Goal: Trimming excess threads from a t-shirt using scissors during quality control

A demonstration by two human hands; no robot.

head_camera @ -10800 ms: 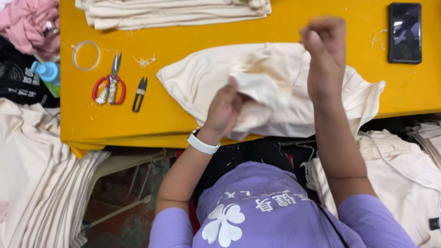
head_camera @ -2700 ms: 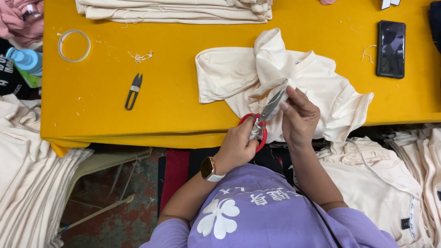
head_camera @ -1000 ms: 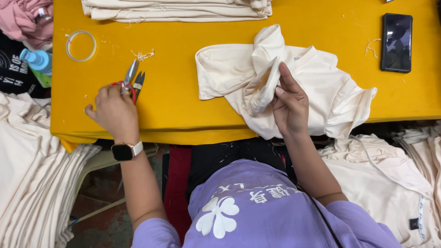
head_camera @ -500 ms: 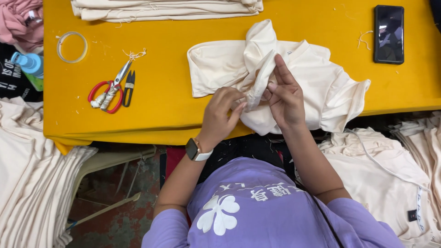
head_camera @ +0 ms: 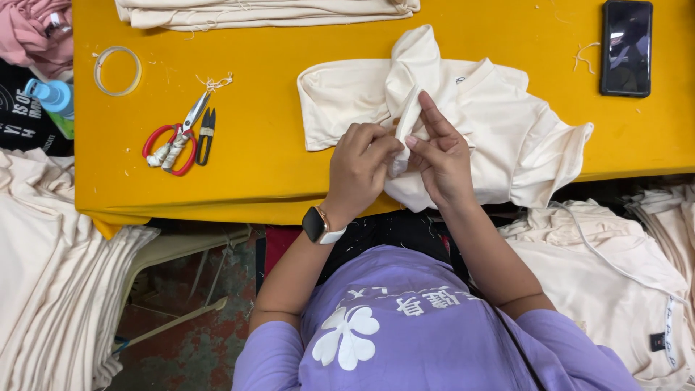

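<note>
Head view, looking straight down: a cream shirt [head_camera: 499, 123] lies crumpled on the yellow table [head_camera: 275, 43], right of the frame's centre, its lower edge hanging over the near side. Both hands meet at a raised fold of it, just below the middle of the frame. The left hand [head_camera: 360, 165] has its fingers curled together, pinching the fold's edge. The right hand [head_camera: 443, 156] also grips the fold, thumb and bent fingers closed on the cloth while the forefinger points straight up along it. The two hands touch at the fingertips. A watch [head_camera: 318, 226] with a pale strap sits on the left wrist.

On the table at left, well apart from the hands, lie red-handled scissors [head_camera: 172, 142] with small black snips [head_camera: 205, 134] just beside them. A roll of clear tape [head_camera: 116, 70] rests at upper left, a black phone [head_camera: 626, 47] at upper right. Folded cream cloth [head_camera: 260, 11] runs along the top edge, and stacks of cream shirts [head_camera: 51, 275] fill the lower left.
</note>
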